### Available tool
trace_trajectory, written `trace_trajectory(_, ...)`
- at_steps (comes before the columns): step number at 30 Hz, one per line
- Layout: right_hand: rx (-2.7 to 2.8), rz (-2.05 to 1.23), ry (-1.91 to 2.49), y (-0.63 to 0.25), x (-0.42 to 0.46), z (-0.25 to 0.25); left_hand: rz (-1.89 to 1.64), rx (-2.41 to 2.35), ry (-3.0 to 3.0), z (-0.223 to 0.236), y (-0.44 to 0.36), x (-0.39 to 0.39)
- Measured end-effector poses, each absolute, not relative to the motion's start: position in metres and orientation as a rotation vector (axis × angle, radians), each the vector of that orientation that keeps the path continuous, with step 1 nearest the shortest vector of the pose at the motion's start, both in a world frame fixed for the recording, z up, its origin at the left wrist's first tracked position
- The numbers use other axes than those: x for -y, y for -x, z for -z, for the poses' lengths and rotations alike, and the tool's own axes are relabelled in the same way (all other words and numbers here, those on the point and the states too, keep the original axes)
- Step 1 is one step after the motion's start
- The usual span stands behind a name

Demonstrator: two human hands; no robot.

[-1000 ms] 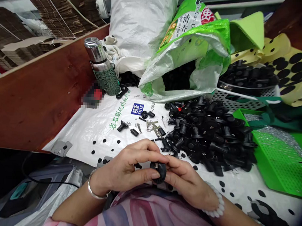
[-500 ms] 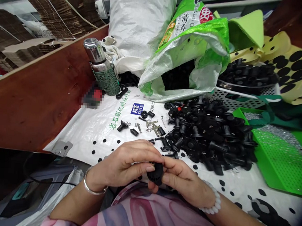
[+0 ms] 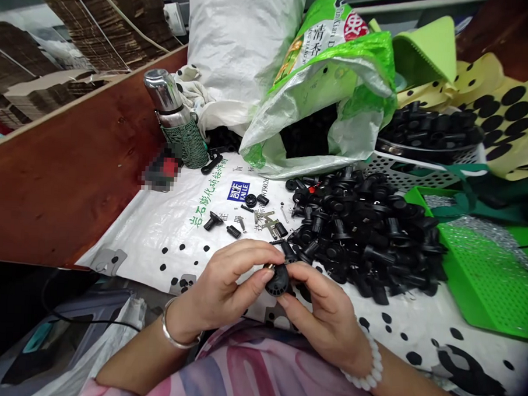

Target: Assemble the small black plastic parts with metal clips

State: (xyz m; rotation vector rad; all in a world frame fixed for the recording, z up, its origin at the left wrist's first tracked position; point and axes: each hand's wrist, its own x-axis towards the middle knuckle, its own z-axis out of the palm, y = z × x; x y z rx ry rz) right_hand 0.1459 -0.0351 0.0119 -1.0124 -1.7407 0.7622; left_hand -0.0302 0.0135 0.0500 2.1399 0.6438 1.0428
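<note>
Between both hands is a round black plastic part (image 3: 278,282) with a slotted rim, held above the near edge of the work surface. My left hand (image 3: 229,284) pinches it by the upper left, where a small brass-coloured bit shows near the thumb. On its right side my right hand (image 3: 323,308) grips it between thumb and forefinger. A large heap of black plastic parts (image 3: 367,232) lies just beyond my right hand. Further off are thin metal strips (image 3: 267,221), a black stemmed part (image 3: 213,221) and a small black cylinder (image 3: 233,231).
A metal flask (image 3: 175,118) stands at the left by a wooden board (image 3: 73,166). At the back is an open green-white bag (image 3: 310,147) with black contents. To the right are a white basket (image 3: 423,164) of black parts and a green tray (image 3: 483,289) holding small silvery pieces.
Both hands have risen slightly with the round black part, and it has tilted. My right hand's fingers are spread wider around it. The camera view has shifted a little.
</note>
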Motion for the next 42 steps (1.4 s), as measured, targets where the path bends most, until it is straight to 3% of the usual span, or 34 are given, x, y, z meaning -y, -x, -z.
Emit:
trace_trajectory(12, 1.750, -0.531, 1.094, -0.148, 0.039, 0.007, -1.109, -0.746, -2.056, -0.037, 0.023, -0.010)
trace_trajectory(28, 1.555, -0.716, 1.079, -0.152, 0.038, 0.009, -1.079, -0.688, -1.956, -0.032, 0.018, -0.005)
trace_trajectory(42, 1.338, -1.366, 0.960, -0.156, 0.035, -0.004, -1.068, -0.579, -2.047, -0.042, 0.021, -0.003)
